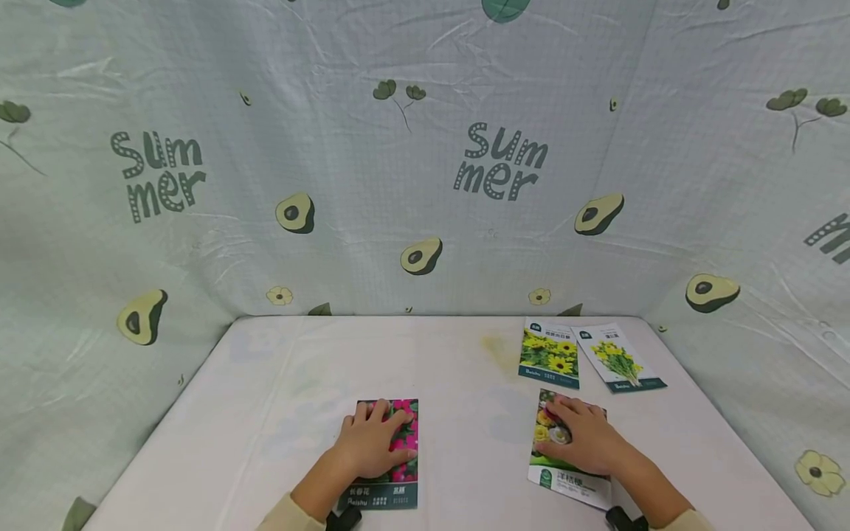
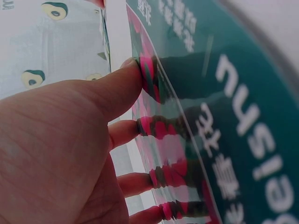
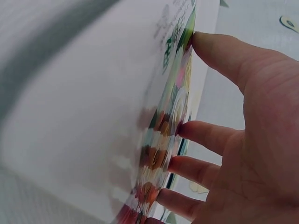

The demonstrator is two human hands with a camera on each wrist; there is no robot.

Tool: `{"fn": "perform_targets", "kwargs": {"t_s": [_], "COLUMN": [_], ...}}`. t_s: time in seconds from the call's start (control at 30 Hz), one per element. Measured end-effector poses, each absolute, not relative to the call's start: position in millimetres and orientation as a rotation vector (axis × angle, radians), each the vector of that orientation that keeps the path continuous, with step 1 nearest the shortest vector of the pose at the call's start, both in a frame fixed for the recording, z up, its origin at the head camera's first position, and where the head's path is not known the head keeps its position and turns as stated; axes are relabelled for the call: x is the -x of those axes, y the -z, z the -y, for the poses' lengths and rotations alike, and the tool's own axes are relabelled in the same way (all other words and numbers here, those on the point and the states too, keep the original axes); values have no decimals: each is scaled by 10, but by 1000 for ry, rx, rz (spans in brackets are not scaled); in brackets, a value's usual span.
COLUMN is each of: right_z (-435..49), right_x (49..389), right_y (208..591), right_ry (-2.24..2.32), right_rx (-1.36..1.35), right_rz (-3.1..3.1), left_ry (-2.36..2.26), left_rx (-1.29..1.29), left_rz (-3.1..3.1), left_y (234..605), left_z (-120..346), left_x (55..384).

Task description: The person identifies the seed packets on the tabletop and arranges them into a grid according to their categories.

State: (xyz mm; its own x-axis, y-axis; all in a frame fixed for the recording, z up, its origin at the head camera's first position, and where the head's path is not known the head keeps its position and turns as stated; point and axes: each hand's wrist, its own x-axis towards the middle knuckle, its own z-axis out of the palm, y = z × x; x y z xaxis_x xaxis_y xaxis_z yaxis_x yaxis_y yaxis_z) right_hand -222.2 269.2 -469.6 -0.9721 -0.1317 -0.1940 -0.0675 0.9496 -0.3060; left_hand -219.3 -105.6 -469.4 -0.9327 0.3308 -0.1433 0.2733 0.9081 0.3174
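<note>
Pink blooms cover one flower packet (image 1: 405,435), which lies at the lower centre of the head view on a white table (image 1: 465,413). The left hand (image 1: 372,446) rests on it with fingers spread, gripping nothing. At the lower right, a mixed-flower packet (image 1: 558,435) lies slightly turned under the right hand (image 1: 587,439), whose fingers are also spread over the print. Just above it in the frame, a packet of yellow daisies (image 1: 550,352) lies near the table's far edge, with a white packet (image 1: 617,358) tilted beside it on the right. Pale cloth (image 1: 358,162) printed with avocados and "summer" fills the upper frame. Light sleeves (image 1: 290,515) and black straps (image 1: 344,518) show at the bottom edge.

From the left wrist, the thumb and fingertips touch the pink packet's glossy front near the middle, while its dark green band with white lettering fills the right side.

From the right wrist, the hand enters at the right, thumb above, fingertips against the mixed-flower packet at the centre. The steep angle blurs its white end at left, so the lettering there is probably a title, though unreadable.
</note>
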Motion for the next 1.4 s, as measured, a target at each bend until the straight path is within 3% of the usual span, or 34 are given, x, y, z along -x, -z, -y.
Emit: {"fn": "perform_targets", "kwargs": {"t_s": [1.4], "right_z": [-2602], "right_x": [2218], "right_y": [4728], "right_ry": [518], "right_rx": [263], "right_rz": [-2895], "left_ry": [-472], "left_rx": [-458], "left_rz": [-2873], "left_y": [4685], "left_z": [1065], "left_x": [2187]}}
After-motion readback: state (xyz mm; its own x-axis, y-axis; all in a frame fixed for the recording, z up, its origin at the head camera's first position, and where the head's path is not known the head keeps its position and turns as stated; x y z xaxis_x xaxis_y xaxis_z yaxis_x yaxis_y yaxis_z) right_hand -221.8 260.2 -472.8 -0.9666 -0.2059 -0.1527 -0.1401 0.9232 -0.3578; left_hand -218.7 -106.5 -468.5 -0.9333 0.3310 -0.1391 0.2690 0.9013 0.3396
